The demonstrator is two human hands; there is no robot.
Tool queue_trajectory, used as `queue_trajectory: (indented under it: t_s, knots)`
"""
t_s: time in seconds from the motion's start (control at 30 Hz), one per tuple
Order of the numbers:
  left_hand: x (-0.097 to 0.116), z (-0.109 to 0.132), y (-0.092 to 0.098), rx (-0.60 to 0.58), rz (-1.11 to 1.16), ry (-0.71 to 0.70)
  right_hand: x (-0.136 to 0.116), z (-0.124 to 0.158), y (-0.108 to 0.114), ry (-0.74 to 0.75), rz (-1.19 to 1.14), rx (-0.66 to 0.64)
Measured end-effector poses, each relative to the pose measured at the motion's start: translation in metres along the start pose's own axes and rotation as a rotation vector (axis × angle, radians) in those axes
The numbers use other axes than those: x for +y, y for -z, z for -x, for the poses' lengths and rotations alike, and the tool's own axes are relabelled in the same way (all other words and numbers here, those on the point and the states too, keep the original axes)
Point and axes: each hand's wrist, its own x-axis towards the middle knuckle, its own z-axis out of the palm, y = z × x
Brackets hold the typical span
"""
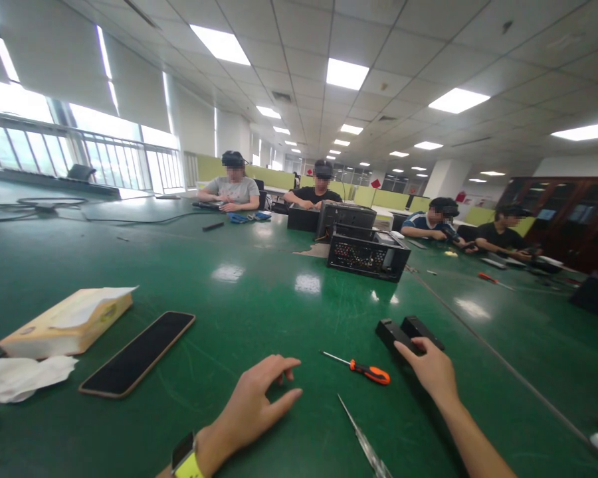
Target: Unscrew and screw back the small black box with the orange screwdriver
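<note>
My left hand (259,398) is over the green table, fingers partly bent and thumb held apart, with nothing in it. To its right, an orange and black screwdriver (371,373) lies with its shaft pointing left. Closer to me is a second slim tool with a clear handle (366,446), its thin metal tip pointing away. My right hand (433,372) has its thumb and fingers around the near end of a black rectangular block (389,330). Right beside that block sits another similar black block (419,326), partly behind my fingers. What the blocks are, I cannot tell.
A phone (139,355), a tissue pack (70,322) and crumpled tissue (27,377) lie on the left. An open black computer case (369,255) stands farther back on the table (219,305). Several people sit across it, and cables (44,206) lie far left.
</note>
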Motion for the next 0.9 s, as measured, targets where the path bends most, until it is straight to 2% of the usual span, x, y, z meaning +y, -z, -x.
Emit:
queue_trajectory:
  t_s: [0.2,0.3,0.4,0.53,0.73,0.9]
  knots:
    - [-0.002,0.002,-0.002,0.002,-0.001,-0.003,0.010,-0.007,0.018,-0.033,0.053,-0.099]
    - [-0.003,0.002,-0.002,0.001,-0.003,-0.007,0.011,-0.005,0.013,0.043,-0.013,-0.198]
    - [-0.003,0.003,-0.003,0.004,-0.003,-0.012,0.008,0.000,0.002,0.143,-0.110,-0.238]
    - [-0.003,0.002,-0.002,0.003,-0.005,-0.011,0.011,-0.002,-0.004,0.193,-0.103,-0.172]
    - [0.000,0.002,-0.001,-0.010,-0.007,-0.003,0.035,-0.019,0.004,-0.002,0.055,0.102]
    - [0.001,0.002,0.000,-0.007,0.000,-0.007,0.047,-0.026,0.006,-0.142,0.023,0.039]
